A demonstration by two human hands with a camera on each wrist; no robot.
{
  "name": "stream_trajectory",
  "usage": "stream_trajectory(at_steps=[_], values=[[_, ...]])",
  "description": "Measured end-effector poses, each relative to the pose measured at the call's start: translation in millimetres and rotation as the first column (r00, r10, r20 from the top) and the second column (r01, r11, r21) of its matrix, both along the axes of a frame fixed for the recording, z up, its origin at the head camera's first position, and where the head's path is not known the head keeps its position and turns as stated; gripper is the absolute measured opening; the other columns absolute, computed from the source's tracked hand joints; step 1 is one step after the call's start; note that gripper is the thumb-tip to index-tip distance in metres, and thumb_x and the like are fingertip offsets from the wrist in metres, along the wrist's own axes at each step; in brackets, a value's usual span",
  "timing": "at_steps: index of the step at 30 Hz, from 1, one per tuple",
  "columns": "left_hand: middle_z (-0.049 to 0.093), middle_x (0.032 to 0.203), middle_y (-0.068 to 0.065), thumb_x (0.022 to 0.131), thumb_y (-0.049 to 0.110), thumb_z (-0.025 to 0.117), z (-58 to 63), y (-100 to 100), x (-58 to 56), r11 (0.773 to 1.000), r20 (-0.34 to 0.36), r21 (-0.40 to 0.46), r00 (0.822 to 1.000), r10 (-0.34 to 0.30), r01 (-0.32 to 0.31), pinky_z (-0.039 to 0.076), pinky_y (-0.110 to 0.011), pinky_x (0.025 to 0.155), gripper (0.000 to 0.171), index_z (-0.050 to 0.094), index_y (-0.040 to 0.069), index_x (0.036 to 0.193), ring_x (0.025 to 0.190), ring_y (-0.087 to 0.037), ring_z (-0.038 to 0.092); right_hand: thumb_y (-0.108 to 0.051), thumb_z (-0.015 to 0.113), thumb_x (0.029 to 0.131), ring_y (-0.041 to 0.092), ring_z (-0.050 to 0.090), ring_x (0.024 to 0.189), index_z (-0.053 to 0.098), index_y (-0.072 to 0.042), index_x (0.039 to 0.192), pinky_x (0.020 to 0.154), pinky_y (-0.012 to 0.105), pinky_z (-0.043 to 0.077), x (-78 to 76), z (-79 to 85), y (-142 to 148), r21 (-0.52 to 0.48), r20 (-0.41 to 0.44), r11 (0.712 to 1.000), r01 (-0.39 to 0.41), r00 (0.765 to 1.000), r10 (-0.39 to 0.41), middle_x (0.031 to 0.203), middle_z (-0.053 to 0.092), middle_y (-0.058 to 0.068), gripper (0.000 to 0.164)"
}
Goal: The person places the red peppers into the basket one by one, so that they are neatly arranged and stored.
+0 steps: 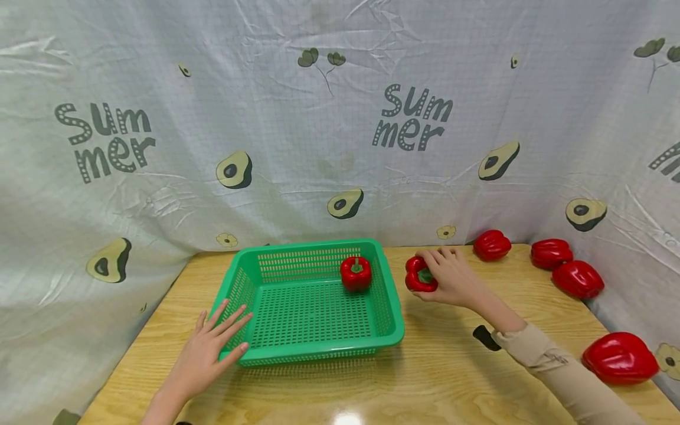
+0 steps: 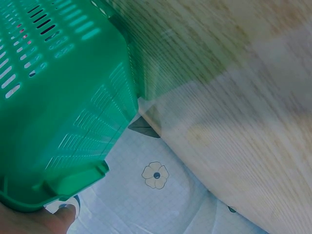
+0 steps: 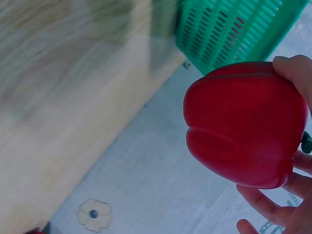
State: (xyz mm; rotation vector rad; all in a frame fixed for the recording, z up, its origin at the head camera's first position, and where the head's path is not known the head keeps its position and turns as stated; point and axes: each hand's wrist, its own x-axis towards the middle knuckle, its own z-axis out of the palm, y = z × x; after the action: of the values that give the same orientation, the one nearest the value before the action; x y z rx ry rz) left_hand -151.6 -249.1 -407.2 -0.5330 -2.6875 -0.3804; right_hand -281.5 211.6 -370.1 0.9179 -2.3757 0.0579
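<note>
My right hand (image 1: pixel 451 278) grips a red bell pepper (image 1: pixel 412 275) just right of the green basket (image 1: pixel 319 349), apart from its wall. In the right wrist view the held pepper (image 3: pixel 243 126) is seen large from the side, with thumb and fingers around its stem end. Inside the basket, another red bell pepper (image 1: pixel 355 275) stands upright near the back right corner, green stem up. My left hand (image 1: pixel 204 352) rests at the basket's front left corner, its fingers spread over the rim. In the left wrist view its thumb (image 2: pixel 66 214) shows by the rim.
Several more red bell peppers lie to the right: one (image 1: pixel 491 245) at the back edge, two (image 1: pixel 578 279) near the right edge, one (image 1: pixel 620 358) closer. A small black object (image 1: pixel 486 337) shows beside my right sleeve. A printed curtain (image 1: pixel 297 147) hangs behind the wooden table (image 1: pixel 441 378).
</note>
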Motion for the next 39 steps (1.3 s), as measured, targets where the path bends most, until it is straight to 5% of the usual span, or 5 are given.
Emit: stream_trajectory(at_steps=[8, 27, 39], values=[[0.042, 0.139, -0.003, 0.084, 0.033, 0.059, -1.3, 0, 0.4, 1.0, -0.004, -0.001, 1.0, 0.001, -0.001, 0.002, -0.048, 0.113, 0.053, 0.041, 0.03, 0.134, 0.139, -0.023, 0.015, -0.054, 0.071, 0.059, 0.026, 0.049, 0.085, 0.052, -0.008, 0.113, 0.072, 0.045, 0.038, -3.6, 15.2, -14, 0.013, -0.102, 0.998, -0.063, 0.993, 0.064, 0.095, 0.06, 0.006, 0.073], [0.043, 0.138, -0.004, 0.084, 0.034, 0.058, -2.4, 0, 1.2, 1.0, -0.003, -0.006, 1.0, 0.009, -0.009, 0.001, -0.048, 0.113, 0.052, 0.042, 0.028, 0.133, 0.139, -0.022, 0.014, -0.057, 0.062, 0.07, 0.023, 0.046, 0.091, 0.05, -0.009, 0.118, 0.076, 0.041, 0.038, -0.2, 36.2, -56, 0.124, 0.008, 0.977, -0.176, 0.984, 0.176, 0.105, 0.057, 0.004, 0.069], [0.043, 0.138, -0.005, 0.085, 0.035, 0.057, -2.3, -1, 1.4, 1.0, 0.008, 0.0, 1.0, 0.009, -0.009, 0.002, -0.049, 0.113, 0.051, 0.042, 0.028, 0.134, 0.139, -0.021, 0.013, -0.059, 0.058, 0.074, 0.021, 0.044, 0.092, 0.046, -0.009, 0.123, 0.076, 0.04, 0.037, -3.3, 30.2, -80, 0.181, 0.049, 0.953, -0.243, 0.97, 0.238, 0.107, 0.056, 0.002, 0.07]])
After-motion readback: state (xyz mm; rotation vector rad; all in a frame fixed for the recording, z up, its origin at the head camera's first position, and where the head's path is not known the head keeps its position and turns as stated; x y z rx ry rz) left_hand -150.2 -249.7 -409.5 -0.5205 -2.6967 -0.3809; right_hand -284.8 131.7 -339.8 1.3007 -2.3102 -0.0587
